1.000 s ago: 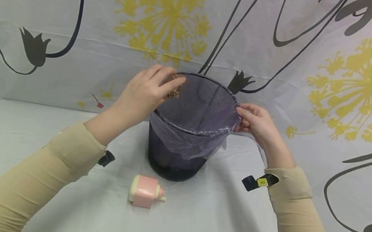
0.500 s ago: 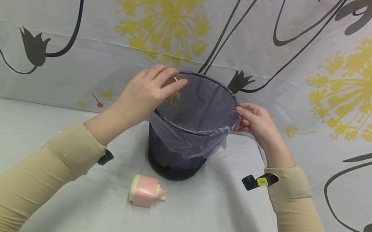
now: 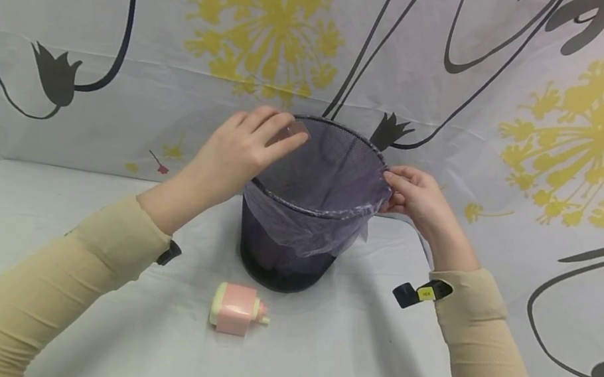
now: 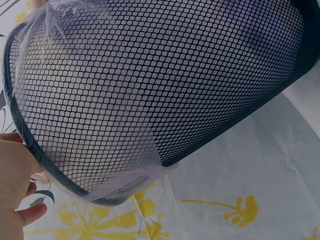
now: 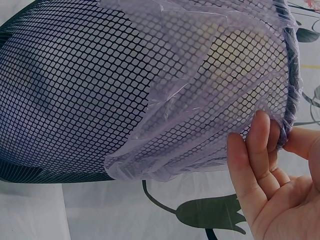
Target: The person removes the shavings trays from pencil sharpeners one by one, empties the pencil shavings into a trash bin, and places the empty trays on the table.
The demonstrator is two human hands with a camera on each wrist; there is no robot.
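Observation:
A black mesh wastebasket [image 3: 285, 266] stands on the table, with a thin purple-tinted bin liner [image 3: 300, 232] folded over its rim. My left hand [image 3: 242, 151] is at the rim's left side, gripping a small clear pinkish container [image 3: 298, 128] tilted over the opening. Fingers hide most of that container. The left wrist view shows the same hand [image 4: 15, 190] beside the rim, its hold mostly out of sight. At the rim's right side, my right hand [image 3: 413, 194] pinches the edge and liner, thumb on one side and fingers on the mesh [image 5: 200, 65] side.
In front of the wastebasket a pink and cream pump bottle [image 3: 236, 310] lies on its side, nozzle pointing right. A white cloth covers the table [image 3: 307, 365]. Behind hangs a white curtain [image 3: 123, 137] printed with yellow and grey flowers.
Brown bits that showed at the left hand and then fell from the container into the wastebasket are no longer seen. The left hand has shifted slightly right; the right hand stays at the rim.

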